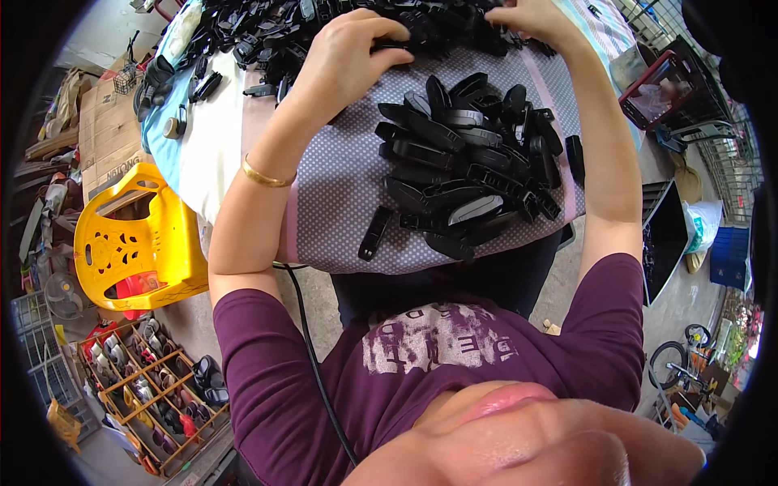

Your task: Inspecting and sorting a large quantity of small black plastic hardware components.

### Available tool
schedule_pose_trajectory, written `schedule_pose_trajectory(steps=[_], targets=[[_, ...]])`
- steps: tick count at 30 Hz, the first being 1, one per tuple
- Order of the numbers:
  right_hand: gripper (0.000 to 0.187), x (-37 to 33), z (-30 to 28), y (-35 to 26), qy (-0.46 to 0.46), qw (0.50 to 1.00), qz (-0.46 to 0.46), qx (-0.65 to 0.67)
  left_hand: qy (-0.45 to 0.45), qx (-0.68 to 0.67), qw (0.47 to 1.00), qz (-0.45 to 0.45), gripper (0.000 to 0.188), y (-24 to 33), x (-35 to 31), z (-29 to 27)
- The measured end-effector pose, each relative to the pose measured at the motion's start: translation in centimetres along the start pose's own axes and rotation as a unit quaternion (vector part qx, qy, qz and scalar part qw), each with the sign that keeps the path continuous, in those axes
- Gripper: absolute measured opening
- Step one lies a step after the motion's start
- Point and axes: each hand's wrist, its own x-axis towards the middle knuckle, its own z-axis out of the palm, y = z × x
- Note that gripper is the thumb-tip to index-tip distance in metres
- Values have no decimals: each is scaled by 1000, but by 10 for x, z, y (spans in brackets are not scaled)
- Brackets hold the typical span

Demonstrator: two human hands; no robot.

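My left hand (354, 53) reaches to the near edge of the large far heap of black plastic pieces (263, 28). Its fingers and thumb curl about a black plastic piece that blends into the heap. At the heap's right end, my right hand (536, 20) has its fingers bent together; the frame's top edge cuts it off, and what it grips is unclear. Between my forearms lies a smaller pile of long, narrow black plastic pieces (478, 166), some with slots and shiny grey faces. A single black piece (375, 232) lies apart at its near left.
Patterned cloth (332, 186) covers the table. A yellow plastic chair (146, 243) stands to the left, above a divided wooden rack (154, 393) of small items. Right of the table are a dark red-rimmed basket (660, 89) and a black bin (663, 239). A black cable (308, 340) hangs before me.
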Motion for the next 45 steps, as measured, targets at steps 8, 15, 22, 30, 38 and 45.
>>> schedule_pose_trajectory(steps=[8,15,22,30,38,45], targets=[[17,3,18,-4,-10,947,-63,313,11,176,984,28,33,0,0,22],[22,-39,48,-64,-119,866,-14,485,102,-256,940,-204,27,19,6,17],[20,-42,67,-56,-27,952,-166,255,55,-399,892,-204,45,11,3,18],[20,-44,62,-63,-13,928,-88,363,67,-539,815,-201,51,9,4,10],[19,-47,67,-66,-1,942,-80,327,113,-533,807,-227,40,0,2,12],[13,-56,80,-75,161,950,-207,167,191,-602,746,-210,32,12,0,23]])
